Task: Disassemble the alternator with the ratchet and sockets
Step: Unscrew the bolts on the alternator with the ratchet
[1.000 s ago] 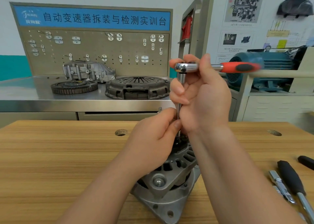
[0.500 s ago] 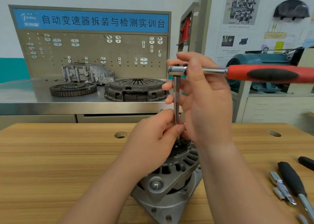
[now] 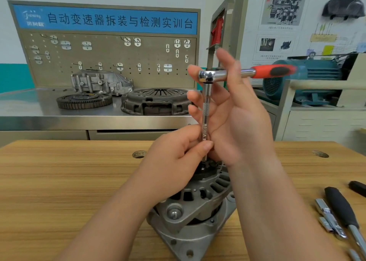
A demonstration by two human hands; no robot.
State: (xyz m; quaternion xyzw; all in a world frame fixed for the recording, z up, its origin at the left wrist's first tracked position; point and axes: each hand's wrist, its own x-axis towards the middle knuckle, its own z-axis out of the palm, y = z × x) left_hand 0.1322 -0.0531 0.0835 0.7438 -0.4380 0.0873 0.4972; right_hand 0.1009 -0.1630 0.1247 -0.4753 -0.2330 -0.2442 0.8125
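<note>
The grey metal alternator (image 3: pixel 194 211) sits on the brown wooden table (image 3: pixel 59 191), close to the near edge. A long thin silver bar (image 3: pixel 205 120) stands straight up from its top. The left hand (image 3: pixel 176 161) pinches the bottom of that bar with thumb and fingers. On top of the bar is the silver ratchet with a red and black handle (image 3: pixel 245 73), pointing right. The right hand (image 3: pixel 237 122) is wide, its fingers loose and spread behind the bar and the ratchet's head. The wood stretches far to the left of the alternator. On the right, a black-handled tool (image 3: pixel 341 207) and small silver pieces (image 3: pixel 326 215) lie near the table's edge. Behind, a shiny steel bench (image 3: pixel 39 120) holds a round dark clutch cover (image 3: pixel 156 102) and a toothed ring (image 3: pixel 84 101).
</note>
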